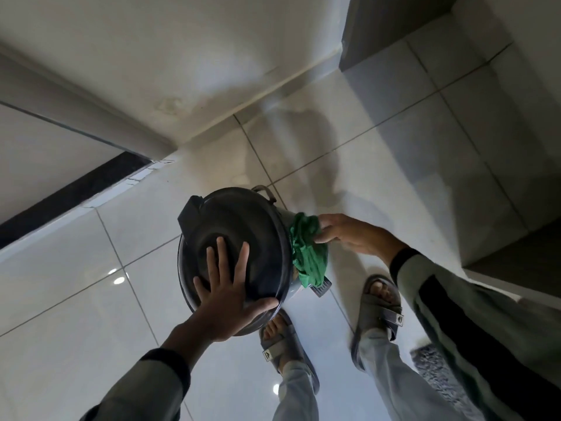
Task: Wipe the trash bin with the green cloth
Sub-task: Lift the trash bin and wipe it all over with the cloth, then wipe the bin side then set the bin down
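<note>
Trash bin (239, 238): dark round lid shut, contents not visible; stands on pale glossy floor tiles (76, 278) nr wall corner. Left hand (226, 294) flat on lid, fingers spread apart. Right hand (349, 235) fingers pinched on green cloth (308, 253), cloth pressed vs bin's right side. Sandals (381, 308) just beside bin.

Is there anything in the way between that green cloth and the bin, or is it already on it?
Nothing visible stands between them. The right hand presses the green cloth straight against the side of the trash bin, while the left hand lies flat on the lid.
</note>
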